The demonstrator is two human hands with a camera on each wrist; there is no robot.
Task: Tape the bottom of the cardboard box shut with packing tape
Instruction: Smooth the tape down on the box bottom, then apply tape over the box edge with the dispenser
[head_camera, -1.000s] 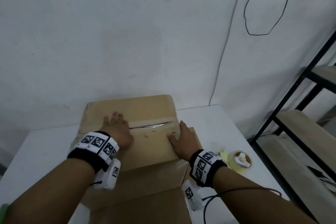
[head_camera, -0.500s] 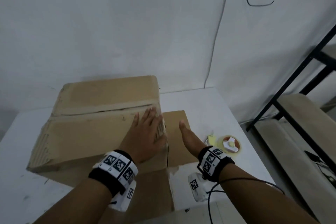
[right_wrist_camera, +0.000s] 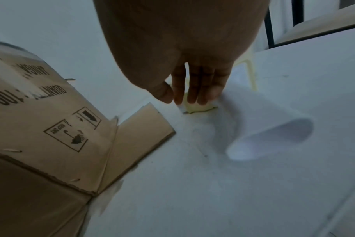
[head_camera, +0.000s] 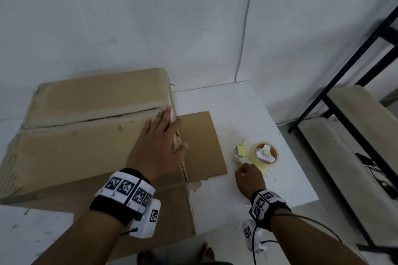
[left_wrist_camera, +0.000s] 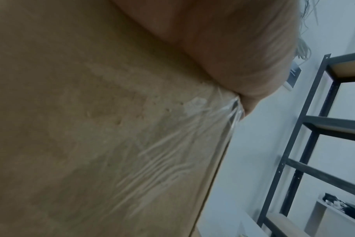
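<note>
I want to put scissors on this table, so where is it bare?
Bare white table lies behind the tape dispenser, between the cardboard box and the far edge. It is crowded where the right hand reaches the dispenser beside the flap; the left hand presses the box.

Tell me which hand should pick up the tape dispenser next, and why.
Right. The right hand is already at the tape dispenser on the table, fingers reaching it. The left hand lies flat on the cardboard box, steadying it.
</note>
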